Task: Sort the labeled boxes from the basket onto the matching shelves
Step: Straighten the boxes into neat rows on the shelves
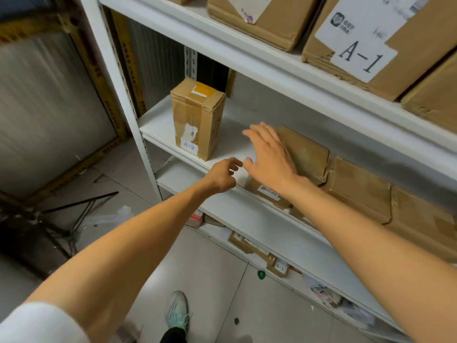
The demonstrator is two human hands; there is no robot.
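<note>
Flat brown box [306, 154]: it lies on the middle shelf [160, 125], right of the A-2 box [197, 120], with its left end under your right hand [269, 157].
Right hand: your fingers are straight and spread wide. The palm lies on the left end of the flat brown box. It grips nothing.
Left hand [222, 174]: it is at the near edge of the middle shelf, just left of your right hand. The fingers curl loosely and hold nothing.
A-2 box: this tall box stands upright on the left part of the middle shelf, apart from both hands. A small white tag on its near side reads A-2.
Other boxes [358, 191]: more brown boxes lie on the same shelf, right of the flat one and touching it.
Top shelf [247, 53]: a big box [400, 58] with a white A-1 tag sits on it at the right. Another brown box [262, 18] sits to its left.
Small A-1 box [279, 267]: it peeks out from under a lower shelf board, near the floor.
Floor [210, 280]: your shoe [176, 310] stands on pale tiles. A small green thing [261, 274] lies right of it, near the shelf. Black stand legs [74, 209] are at the far left.
</note>
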